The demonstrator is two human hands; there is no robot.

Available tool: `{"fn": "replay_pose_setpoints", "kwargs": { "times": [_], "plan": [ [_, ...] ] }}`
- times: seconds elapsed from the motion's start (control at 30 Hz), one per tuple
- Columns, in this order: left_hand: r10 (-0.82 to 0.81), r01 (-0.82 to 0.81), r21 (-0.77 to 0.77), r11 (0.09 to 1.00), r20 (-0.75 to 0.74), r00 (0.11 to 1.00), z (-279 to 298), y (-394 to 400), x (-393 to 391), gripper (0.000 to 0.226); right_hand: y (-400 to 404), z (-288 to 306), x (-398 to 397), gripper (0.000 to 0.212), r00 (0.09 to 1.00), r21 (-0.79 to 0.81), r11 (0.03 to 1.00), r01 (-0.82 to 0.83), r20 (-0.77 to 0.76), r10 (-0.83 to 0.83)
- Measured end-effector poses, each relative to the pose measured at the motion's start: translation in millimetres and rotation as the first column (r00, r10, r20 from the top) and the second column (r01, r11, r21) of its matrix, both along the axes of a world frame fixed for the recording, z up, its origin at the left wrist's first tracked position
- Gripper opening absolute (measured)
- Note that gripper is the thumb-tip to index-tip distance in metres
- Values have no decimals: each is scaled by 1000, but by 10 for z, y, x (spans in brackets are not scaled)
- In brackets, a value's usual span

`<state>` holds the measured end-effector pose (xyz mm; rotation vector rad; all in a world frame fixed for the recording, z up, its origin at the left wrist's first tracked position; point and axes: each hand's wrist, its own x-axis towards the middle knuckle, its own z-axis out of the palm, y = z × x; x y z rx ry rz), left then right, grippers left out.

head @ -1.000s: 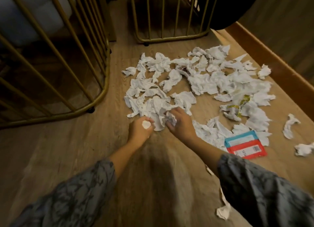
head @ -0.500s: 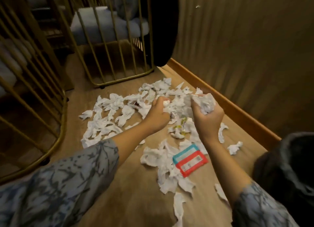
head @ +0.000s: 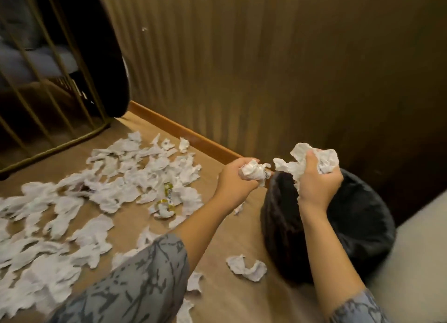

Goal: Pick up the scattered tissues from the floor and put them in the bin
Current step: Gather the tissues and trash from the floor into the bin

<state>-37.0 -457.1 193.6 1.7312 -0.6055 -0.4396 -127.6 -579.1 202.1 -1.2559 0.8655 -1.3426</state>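
Observation:
My right hand (head: 316, 187) grips a big wad of crumpled white tissues (head: 324, 160) directly over the open mouth of the black bag-lined bin (head: 358, 226) at the lower right. My left hand (head: 232, 182) holds a smaller bunch of tissues (head: 254, 171) just left of the bin's rim. Several white tissues (head: 113, 192) lie scattered over the wooden floor to the left. One loose tissue (head: 246, 268) lies at the foot of the bin.
A ribbed brown wall (head: 266, 68) with a wooden skirting board (head: 183, 131) runs behind the bin. A gold-barred chair frame (head: 48, 119) stands at the upper left. A yellow wrapper (head: 168, 197) lies among the tissues. A pale cushion edge (head: 416, 262) borders the bin at right.
Both hands lifted off the floor pile with tissues and swung right. The view turned with them, and the black bin is now under my right hand.

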Motion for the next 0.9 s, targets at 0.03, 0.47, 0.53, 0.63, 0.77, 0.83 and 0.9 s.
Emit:
{"fn": "replay_pose_setpoints", "kwargs": {
  "times": [0.03, 0.47, 0.53, 0.63, 0.77, 0.83, 0.9],
  "plan": [
    [-34, 34, -8, 999, 14, 999, -48, -105, -56, 45, -56, -31, -94, 7, 999, 10, 999, 43, -9, -43],
    [-139, 147, -55, 988, 132, 981, -517, -525, -297, 53, -281, -313, -754, 29, 874, -11, 1000, -19, -485, 11],
    [-47, 53, -91, 994, 72, 996, -673, -330, -218, 39, -185, -304, -736, 23, 879, -41, 996, -73, -475, 45],
    [69, -67, -46, 997, 42, 997, -969, 55, -101, 31, 94, -208, -643, 11, 889, -141, 965, -221, -436, 140],
    [109, -127, 166, 978, 110, 988, -1507, 618, 13, 24, 605, -280, -462, 10, 865, -292, 854, -430, -404, 297],
    [64, -104, 263, 959, 158, 985, -1754, 881, -23, 23, 785, -533, -348, 9, 779, -257, 770, -584, -442, 444],
    [-37, -37, 370, 928, 191, 981, -2000, 1135, -125, 31, 874, -948, -237, 8, 624, -123, 686, -717, -553, 552]
  ]
}}
